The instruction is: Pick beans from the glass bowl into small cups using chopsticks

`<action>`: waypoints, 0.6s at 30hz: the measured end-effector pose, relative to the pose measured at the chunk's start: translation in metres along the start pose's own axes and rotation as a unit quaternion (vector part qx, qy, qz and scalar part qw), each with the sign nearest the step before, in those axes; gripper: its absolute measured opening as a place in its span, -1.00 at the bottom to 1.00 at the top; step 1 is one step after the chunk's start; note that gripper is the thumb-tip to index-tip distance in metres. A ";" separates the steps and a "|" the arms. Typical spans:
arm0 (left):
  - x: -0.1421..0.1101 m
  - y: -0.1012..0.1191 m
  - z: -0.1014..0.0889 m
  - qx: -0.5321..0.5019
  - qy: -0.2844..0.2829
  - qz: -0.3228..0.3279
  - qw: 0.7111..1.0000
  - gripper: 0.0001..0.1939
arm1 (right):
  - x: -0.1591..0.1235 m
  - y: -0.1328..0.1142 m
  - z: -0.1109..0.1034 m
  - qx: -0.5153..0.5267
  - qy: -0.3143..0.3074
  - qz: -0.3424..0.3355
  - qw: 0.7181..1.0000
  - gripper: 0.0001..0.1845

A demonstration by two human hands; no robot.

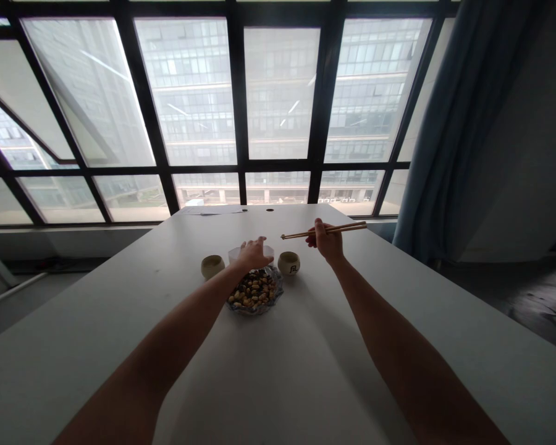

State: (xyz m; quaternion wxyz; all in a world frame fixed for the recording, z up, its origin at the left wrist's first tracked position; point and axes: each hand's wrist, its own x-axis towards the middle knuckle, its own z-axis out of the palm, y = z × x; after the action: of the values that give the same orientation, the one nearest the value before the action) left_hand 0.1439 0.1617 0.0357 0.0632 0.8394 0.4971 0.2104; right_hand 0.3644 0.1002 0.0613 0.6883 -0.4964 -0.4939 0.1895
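My right hand (327, 241) is closed round a pair of wooden chopsticks (347, 227), held level above the table with their tips pointing left. A small pale bit (283, 237) shows at the tips, too small to name. My left hand (254, 253) has its fingers apart, over a whitish see-through container (234, 253); whether it touches the rim I cannot tell. In front of that container sits a glass bowl (278, 294) of nuts (254, 289), mixed with dark pieces that look like seeds. My left forearm hides part of the bowl.
A small beige cup (212, 267) stands left of the bowl, and another cup (288, 264) with a dark character stands right of it. White sheets (213, 210) lie at the far edge of the white table (278, 383). A blue curtain (438, 142) hangs at the right.
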 end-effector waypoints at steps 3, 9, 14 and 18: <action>0.014 -0.002 0.008 -0.023 -0.023 -0.017 0.999 -0.20 | 0.000 0.004 -0.003 -0.012 -0.008 0.005 1.000 -0.38; 0.009 -0.019 0.007 -0.024 0.075 0.104 0.991 -0.22 | -0.001 0.007 -0.004 0.020 -0.023 0.003 1.000 -0.35; 0.004 -0.024 0.008 -0.028 0.075 0.122 0.989 -0.24 | 0.001 0.010 -0.008 0.017 -0.028 -0.006 0.999 -0.34; 0.012 -0.026 0.012 -0.053 0.002 0.013 0.999 -0.23 | 0.005 0.012 -0.012 0.002 -0.020 -0.007 1.000 -0.36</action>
State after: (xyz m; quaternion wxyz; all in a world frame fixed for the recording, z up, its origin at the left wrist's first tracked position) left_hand 0.1325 0.1861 0.0203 0.1034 0.8406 0.4748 0.2391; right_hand 0.3799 0.1026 0.0532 0.6807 -0.4876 -0.5106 0.1955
